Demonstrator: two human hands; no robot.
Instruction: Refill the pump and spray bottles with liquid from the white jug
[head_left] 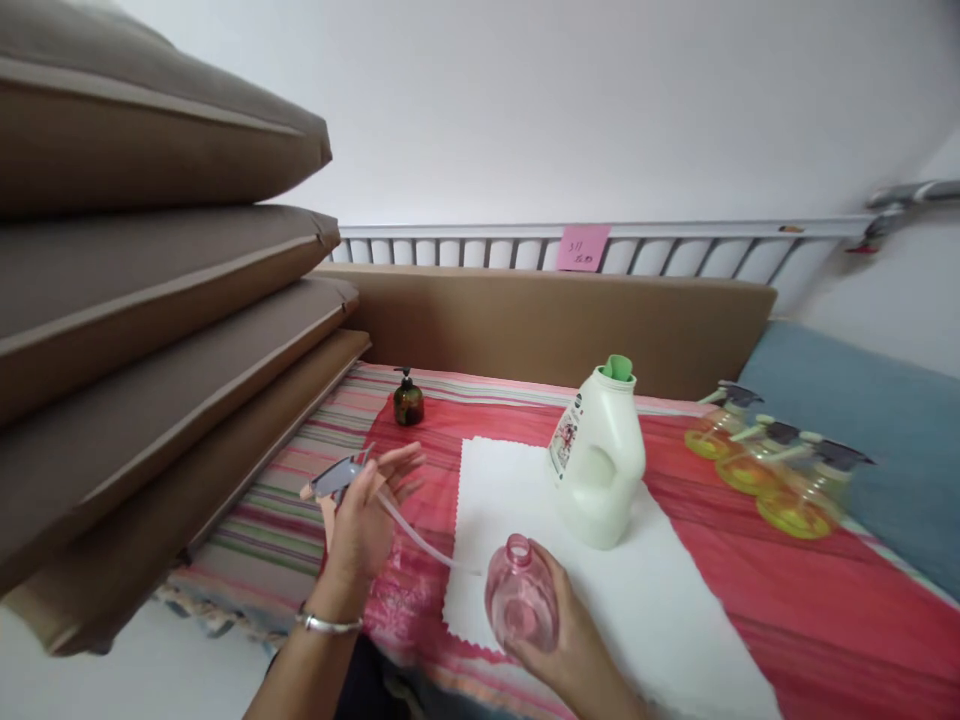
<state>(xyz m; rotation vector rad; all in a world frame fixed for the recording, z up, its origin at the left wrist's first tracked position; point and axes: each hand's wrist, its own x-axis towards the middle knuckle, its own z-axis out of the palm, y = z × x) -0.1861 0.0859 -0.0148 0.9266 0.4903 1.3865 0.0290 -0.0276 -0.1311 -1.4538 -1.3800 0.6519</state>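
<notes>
My left hand [366,520] holds a grey and peach trigger spray head [336,478] between thumb and palm, its other fingers stretched out. From it a long clear dip tube [424,545] curves down to the right, its end near the bottle but outside it. My right hand [566,630] is wrapped round a clear pink bottle [523,600] with an uncapped neck, tilted slightly over the white sheet [502,490]. Behind it stands a large white jug [600,460] with a handle, a label and a green piece [619,367] in its mouth.
Three spray bottles [806,500] with yellow liquid stand at the right. A dark amber pump bottle [408,402] is at the back left. Stacked brown cushions [165,330] rise on the left; a brown board [540,325] and a radiator [465,250] stand behind the red cloth [817,600].
</notes>
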